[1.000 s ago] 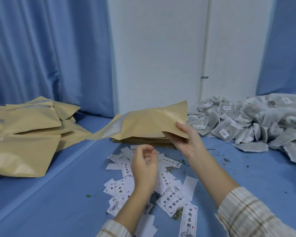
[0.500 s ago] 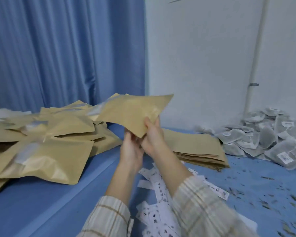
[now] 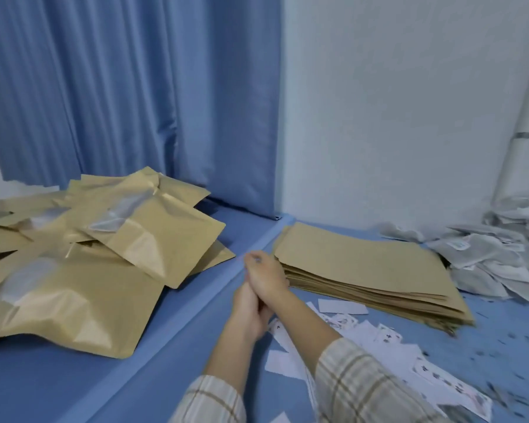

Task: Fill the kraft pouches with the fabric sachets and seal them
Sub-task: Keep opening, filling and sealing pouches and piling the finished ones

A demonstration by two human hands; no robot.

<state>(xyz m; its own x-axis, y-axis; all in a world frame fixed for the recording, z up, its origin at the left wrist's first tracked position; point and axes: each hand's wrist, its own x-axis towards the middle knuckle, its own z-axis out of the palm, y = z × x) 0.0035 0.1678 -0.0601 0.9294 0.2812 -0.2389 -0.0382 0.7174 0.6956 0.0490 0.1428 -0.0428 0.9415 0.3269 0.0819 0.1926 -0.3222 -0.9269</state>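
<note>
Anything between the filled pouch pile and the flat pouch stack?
Head view: only bare blue table, a raised seam, and nearer the camera the two hands between the pile and the stack.

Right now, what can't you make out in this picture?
- Left hand, head view: mostly hidden behind the right hand; its grip is unclear.
- Paper labels: print blurred, unreadable.
- Fabric sachets: pile cut off by the right edge.
- Filled kraft pouches: cut off by the left edge; contents hidden by paper.
</note>
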